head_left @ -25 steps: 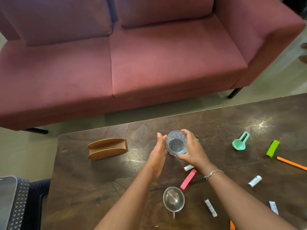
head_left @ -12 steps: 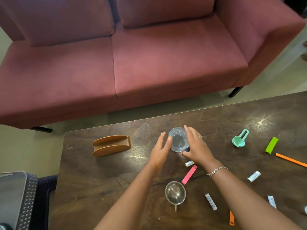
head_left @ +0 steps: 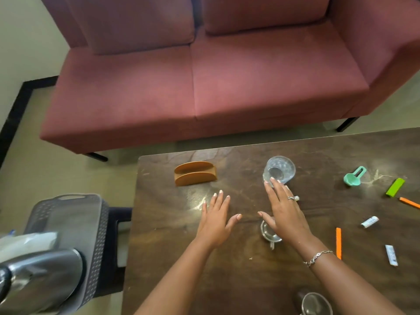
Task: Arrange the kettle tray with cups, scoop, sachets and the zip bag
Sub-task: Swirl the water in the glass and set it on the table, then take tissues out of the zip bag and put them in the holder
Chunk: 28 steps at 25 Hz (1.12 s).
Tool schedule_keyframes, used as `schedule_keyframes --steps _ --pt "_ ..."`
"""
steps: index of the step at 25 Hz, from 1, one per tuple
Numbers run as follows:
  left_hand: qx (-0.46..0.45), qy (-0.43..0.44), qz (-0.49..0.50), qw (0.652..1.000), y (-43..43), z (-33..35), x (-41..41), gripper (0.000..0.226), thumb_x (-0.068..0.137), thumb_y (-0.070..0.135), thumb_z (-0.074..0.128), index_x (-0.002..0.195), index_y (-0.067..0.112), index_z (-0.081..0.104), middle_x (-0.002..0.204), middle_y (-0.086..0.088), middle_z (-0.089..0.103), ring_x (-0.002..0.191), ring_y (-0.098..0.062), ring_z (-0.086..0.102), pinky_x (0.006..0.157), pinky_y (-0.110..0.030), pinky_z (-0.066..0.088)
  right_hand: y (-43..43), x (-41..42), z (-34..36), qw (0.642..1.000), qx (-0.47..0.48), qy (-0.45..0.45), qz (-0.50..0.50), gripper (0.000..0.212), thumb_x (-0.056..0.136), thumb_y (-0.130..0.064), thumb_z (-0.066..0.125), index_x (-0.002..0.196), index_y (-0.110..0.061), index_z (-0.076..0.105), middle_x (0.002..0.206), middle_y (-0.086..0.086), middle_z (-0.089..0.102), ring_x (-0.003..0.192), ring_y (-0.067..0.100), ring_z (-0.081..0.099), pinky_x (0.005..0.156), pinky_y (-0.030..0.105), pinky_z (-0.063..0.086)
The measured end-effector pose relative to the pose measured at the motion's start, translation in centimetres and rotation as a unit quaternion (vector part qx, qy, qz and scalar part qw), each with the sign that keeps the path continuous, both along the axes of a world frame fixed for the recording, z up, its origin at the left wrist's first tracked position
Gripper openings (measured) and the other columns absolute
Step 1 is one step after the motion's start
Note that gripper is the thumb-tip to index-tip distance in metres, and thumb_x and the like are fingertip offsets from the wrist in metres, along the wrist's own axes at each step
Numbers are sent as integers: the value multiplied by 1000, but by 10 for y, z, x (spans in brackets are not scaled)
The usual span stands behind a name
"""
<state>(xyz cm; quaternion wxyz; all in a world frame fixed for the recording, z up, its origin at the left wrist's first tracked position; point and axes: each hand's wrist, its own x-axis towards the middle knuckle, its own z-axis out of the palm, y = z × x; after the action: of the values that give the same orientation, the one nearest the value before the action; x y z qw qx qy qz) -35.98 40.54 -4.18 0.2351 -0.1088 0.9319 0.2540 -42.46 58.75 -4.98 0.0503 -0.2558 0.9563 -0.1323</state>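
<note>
A clear glass cup [head_left: 279, 170] stands on the dark table [head_left: 172, 223], just beyond the fingertips of my right hand [head_left: 284, 210], which is flat and open above a small steel cup [head_left: 268, 235]. My left hand [head_left: 216, 218] hovers open over bare table to the left, holding nothing. A teal scoop [head_left: 353, 177] lies at the right. White sachets [head_left: 369, 222] [head_left: 391, 255] and orange stick sachets [head_left: 338, 243] [head_left: 410, 203] lie scattered at the right. Another steel cup [head_left: 314, 303] shows at the bottom edge.
A wooden holder [head_left: 195, 173] stands at the table's far left. A green clip [head_left: 395, 187] lies far right. A grey basket [head_left: 75, 223] with a steel kettle [head_left: 38, 280] and a plastic bag [head_left: 25, 244] sits left of the table. A maroon sofa [head_left: 204, 76] is behind.
Both hands have let go of the glass cup and drawn back toward me with fingers spread. The view has swung left, bringing the basket and kettle into sight.
</note>
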Motion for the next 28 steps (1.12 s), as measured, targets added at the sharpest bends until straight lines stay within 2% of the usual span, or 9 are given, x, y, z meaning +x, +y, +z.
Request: schedule_keyframes --steps 3,7,13,15,17,19,22,25,28 --pt "1 3 14 1000 -30 15 42 103 61 73 -4 147 20 11 158 -2 0 145 -16 -5 116 -37 -6 -38 31 15 1000 -12 -6 14 82 65 -27 81 133 -2 42 137 22 45 125 39 45 102 48 35" --pt "2 2 46 999 -79 30 92 68 91 56 29 146 18 17 158 -3 6 145 -18 -2 117 -37 -1 -87 67 26 999 -22 -9 41 78 66 -27 80 131 -2 45 134 22 49 122 38 48 101 49 35" --pt "-23 38 116 992 -168 50 166 57 95 45 35 143 17 26 156 -4 16 145 -18 4 118 -39 2 -179 126 39 993 -55 7 104 70 65 -24 81 125 -3 51 127 19 56 115 35 56 97 49 40" --pt "-8 36 149 988 -190 53 182 61 93 51 34 142 17 28 156 -5 17 145 -19 6 117 -38 3 -206 138 40 991 -63 2 119 68 65 -23 80 124 -4 52 127 19 56 114 35 56 96 48 42" --pt "11 42 185 982 -213 61 199 85 79 73 24 143 17 28 155 -5 19 145 -17 10 117 -35 4 -236 151 42 987 -76 2 140 66 65 -23 81 122 -5 54 125 19 57 112 36 57 92 47 46" --pt "23 67 217 973 -237 73 212 95 71 77 18 142 16 31 154 -4 24 143 -15 15 117 -32 7 -266 162 46 982 -90 2 164 63 65 -22 81 120 -5 56 123 18 59 110 35 59 88 46 49" --pt "9 159 252 955 -281 93 227 58 90 49 43 134 12 44 143 -5 42 136 -16 32 118 -36 14 -312 177 52 973 -111 -4 203 59 67 -21 80 118 -6 57 121 17 60 110 33 59 87 43 51" --pt "-13 240 312 919 -336 111 241 41 86 35 51 116 9 59 119 -8 61 116 -24 52 109 -44 32 -349 186 55 963 -120 -10 241 55 65 -22 81 115 -8 59 117 14 62 105 31 61 82 40 54" --pt "-67 240 392 885 -406 115 257 24 87 19 60 106 6 65 109 -12 66 105 -27 58 100 -39 40 -385 190 57 948 -136 -7 289 50 63 -20 82 108 -8 63 108 11 65 96 30 65 77 36 55"
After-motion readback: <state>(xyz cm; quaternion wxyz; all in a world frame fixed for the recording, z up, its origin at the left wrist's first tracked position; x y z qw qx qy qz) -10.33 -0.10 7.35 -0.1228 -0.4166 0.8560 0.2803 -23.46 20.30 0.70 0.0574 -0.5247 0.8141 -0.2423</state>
